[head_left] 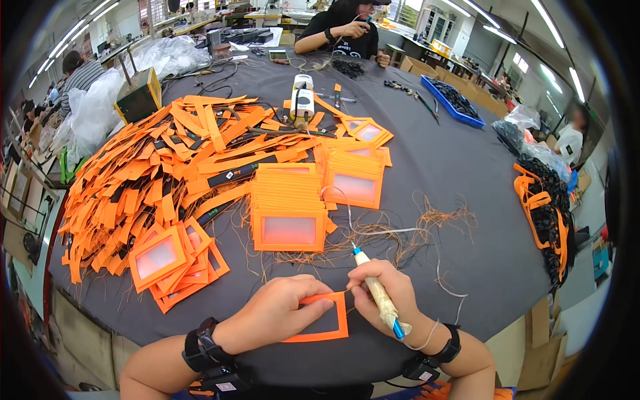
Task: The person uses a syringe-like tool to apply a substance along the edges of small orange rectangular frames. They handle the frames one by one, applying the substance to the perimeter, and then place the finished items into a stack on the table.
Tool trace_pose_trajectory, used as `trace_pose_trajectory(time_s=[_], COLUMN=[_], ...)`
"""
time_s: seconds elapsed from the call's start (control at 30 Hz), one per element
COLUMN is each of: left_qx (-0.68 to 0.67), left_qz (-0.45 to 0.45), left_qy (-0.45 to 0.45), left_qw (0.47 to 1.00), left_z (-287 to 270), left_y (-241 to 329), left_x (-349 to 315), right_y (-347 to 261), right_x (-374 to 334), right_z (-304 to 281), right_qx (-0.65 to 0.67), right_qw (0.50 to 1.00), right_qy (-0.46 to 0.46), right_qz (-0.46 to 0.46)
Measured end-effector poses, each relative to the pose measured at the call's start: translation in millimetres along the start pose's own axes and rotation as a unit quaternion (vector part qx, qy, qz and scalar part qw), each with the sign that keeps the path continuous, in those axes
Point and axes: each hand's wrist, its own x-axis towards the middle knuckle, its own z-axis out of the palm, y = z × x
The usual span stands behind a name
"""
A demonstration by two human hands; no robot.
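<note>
My left hand [280,308] pinches an orange rectangular frame [343,321] with a window in it, low over the near edge of the table. A pen-shaped corded tool [381,293], wrapped in pale tape with blue ends and a thin metal tip, lies in the grip of my right hand [402,297]. Its tip points up and away. The right thumb and forefinger meet at the frame's upper right corner; a thread there is too fine to make out. Ahead stand a neat stack of orange window pieces [288,193] and a second stack [353,190].
Orange and black straps [133,200] heap up on the left, with loose window pieces [157,261] before them. Thread scraps [437,220] and a white cord cross the middle. Behind are a white device [303,99], a blue tray [453,100] and a seated person [343,37].
</note>
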Motion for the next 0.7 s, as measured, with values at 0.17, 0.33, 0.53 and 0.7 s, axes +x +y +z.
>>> trace_pose_trajectory(time_s=[0.17,0.33,0.53,0.7], left_qx=[0.010,-0.017,-0.037,-0.024], left_qz=[-0.006,-0.001,-0.027,-0.020], left_qy=[0.000,0.021,0.025,0.022], left_qw=[1.000,1.000,0.999,0.999], left_z=[-1.3,-1.7,-2.0,-2.0], left_y=[1.0,1.1,3.1,2.2], left_x=[-0.6,-0.9,-1.6,-2.3], right_y=[-1.3,12.2,16.3,10.2], right_x=[-2.0,-1.8,-5.6,-10.0], right_z=[-2.5,-12.4,-10.6,-11.1], right_qx=[0.148,0.417,0.447,0.325], right_qw=[0.987,0.896,0.869,0.932], right_qy=[0.029,0.076,0.091,0.063], right_qz=[0.061,0.131,0.190,0.147])
